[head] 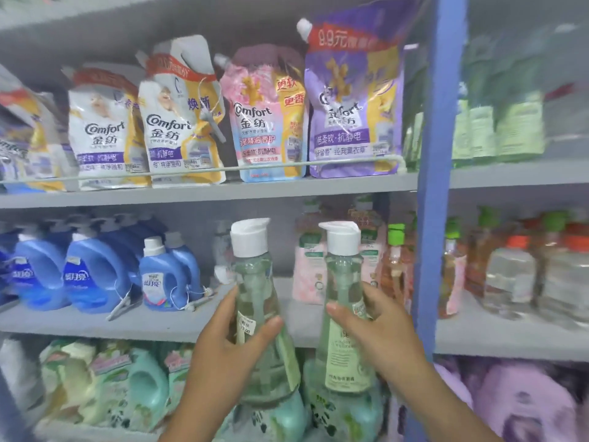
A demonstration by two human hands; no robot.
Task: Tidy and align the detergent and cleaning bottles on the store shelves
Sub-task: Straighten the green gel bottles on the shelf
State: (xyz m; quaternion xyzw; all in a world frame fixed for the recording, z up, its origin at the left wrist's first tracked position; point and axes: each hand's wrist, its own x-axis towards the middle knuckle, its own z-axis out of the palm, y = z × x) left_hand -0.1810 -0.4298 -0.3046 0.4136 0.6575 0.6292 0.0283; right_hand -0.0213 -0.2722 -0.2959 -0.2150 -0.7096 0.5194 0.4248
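Two pale green bottles are being held up in the lower centre of the frame, in front of the middle shelf (178, 323). The left bottle (255, 298) is being gripped by the left hand (223, 352), fingers and thumb curled round its body; the right bottle (344, 314) is being clasped likewise by the right hand (389, 339). Neither is being rested on a shelf yet. A gap is being left open between the blue jugs (86, 275) and the pink bottles (309, 272), so placing and aligning are judged as outstanding.
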